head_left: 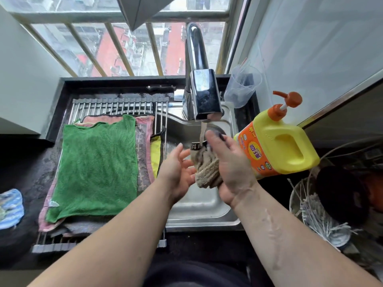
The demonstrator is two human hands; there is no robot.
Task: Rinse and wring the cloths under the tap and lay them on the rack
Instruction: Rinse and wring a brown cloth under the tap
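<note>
2 bare forearms reach in from the bottom edge over a stainless-steel sink (199,206). The left hand (178,172) is spread wide, palm turned toward the right, its relaxed fingertips just touching a bunched beige-brown terry cloth (207,168) without closing on it. The right hand (230,168) lies against the cloth's other side, back to the camera, fingers stretched nearly straight and pressed flat along it; its thumb is hidden behind the cloth. So the cloth sits between the 2 palms, above the basin and directly under a thin stream of water (202,131) that strikes its top end.

Left of the hands, a metal roll-up bar rack (116,105) spans the sink's left part. A green fluffy cloth (97,168) lies flat on top of it, over a pink-edged cloth (150,125), and a yellow cloth (155,156) shows at the rack's right edge. A blue striped cloth (10,208) lies on the dark counter far left.

To the right stands a yellow detergent jug with an orange pump (277,146). Further back, the water comes from a chrome square-headed tap (205,94), with a clear plastic cup (242,85) beside it — and behind both, the barred window (112,48).
</note>
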